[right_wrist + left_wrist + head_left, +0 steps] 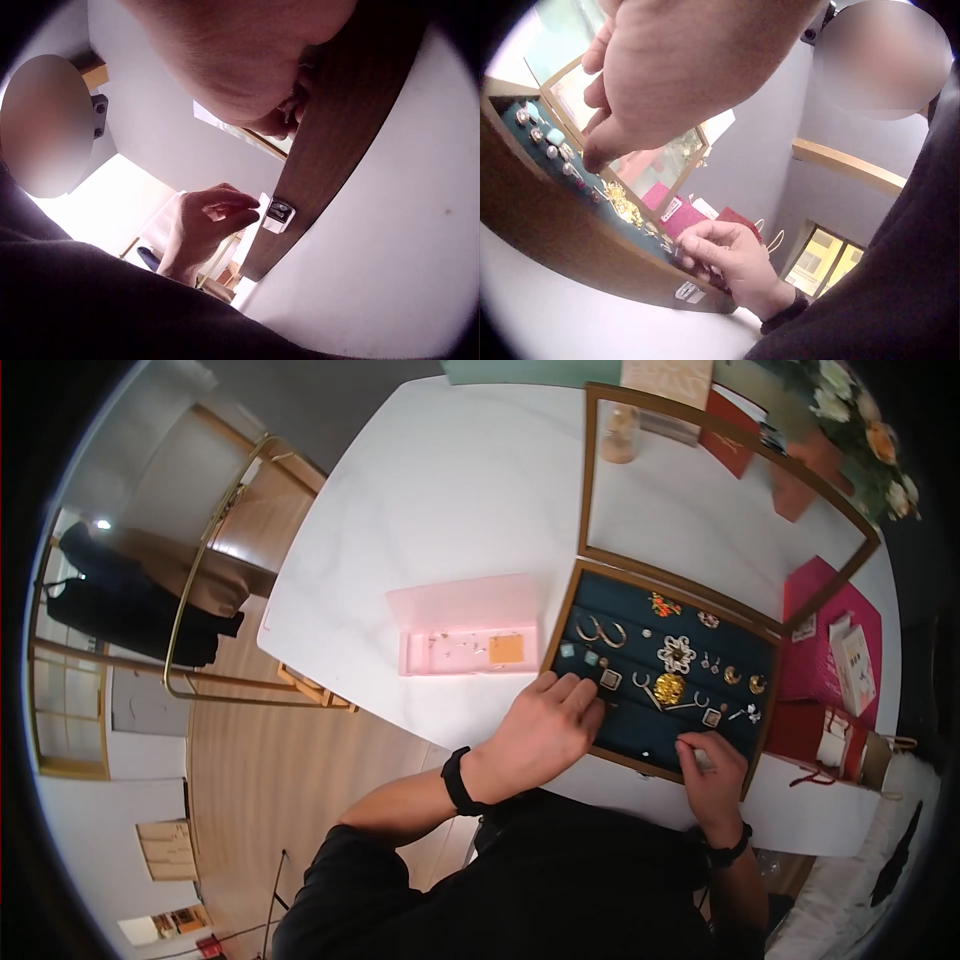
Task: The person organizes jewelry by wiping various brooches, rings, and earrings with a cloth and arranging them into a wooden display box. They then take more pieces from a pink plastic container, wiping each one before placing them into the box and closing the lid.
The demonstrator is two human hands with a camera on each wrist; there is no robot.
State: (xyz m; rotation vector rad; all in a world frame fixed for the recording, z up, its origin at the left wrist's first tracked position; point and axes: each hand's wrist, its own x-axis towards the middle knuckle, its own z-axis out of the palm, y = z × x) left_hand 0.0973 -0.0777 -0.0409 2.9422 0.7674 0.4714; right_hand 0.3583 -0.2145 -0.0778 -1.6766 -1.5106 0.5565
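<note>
A wooden jewelry box [673, 670] lies open, its dark lining set with rings, earrings and brooches. A gold brooch [669, 689] sits near its middle, below a pearly flower-shaped brooch [677, 654]. Over the box's near left corner is my left hand [550, 728], fingers loosely bent; in the right wrist view its thumb and forefinger stand slightly apart with nothing between them. My right hand [714, 780] is at the near right edge, thumb close to its bent fingers [697, 247]. I cannot tell whether a small piece is between those fingertips.
Left of the jewelry box, an open pink case [468, 650] holds small pieces and an orange square. The glass lid [730, 405] leans back behind the box. A magenta pouch [815, 615], a red bag [805, 735] and cards stand right. Flowers [850, 420] are at the back.
</note>
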